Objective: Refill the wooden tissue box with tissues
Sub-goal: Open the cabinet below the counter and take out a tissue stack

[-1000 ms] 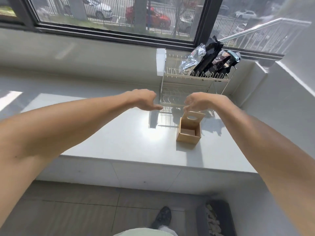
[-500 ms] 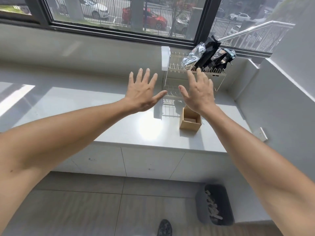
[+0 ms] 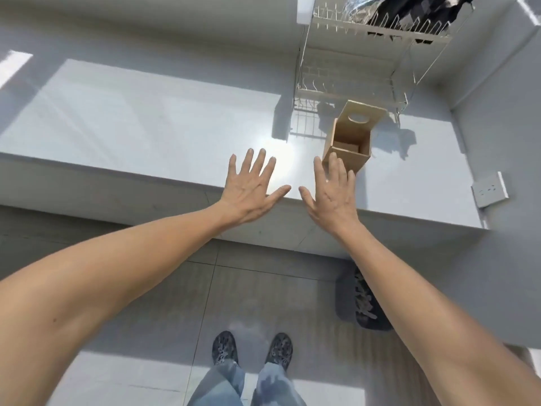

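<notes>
The wooden tissue box (image 3: 351,142) stands on the white counter (image 3: 146,136) with its lid, which has an oval hole, tipped up and back. Its inside shows only a low wooden insert. My left hand (image 3: 251,191) is spread flat, palm down, over the counter's front edge and holds nothing. My right hand (image 3: 332,194) is spread the same way beside it, its fingertips overlapping the box's near lower corner in the view. No tissues are visible.
A white wire dish rack (image 3: 351,54) stands behind the box, with dark and silver packets (image 3: 409,7) on its top shelf. A wall socket (image 3: 490,190) is on the right wall. A dark bin (image 3: 363,300) sits on the floor below the counter. My shoes (image 3: 251,347) are on the tiled floor.
The view has tilted down and pulled back from the counter; the window is out of sight. Both hands, first curled near the box, have opened flat and dropped toward the counter's front edge.
</notes>
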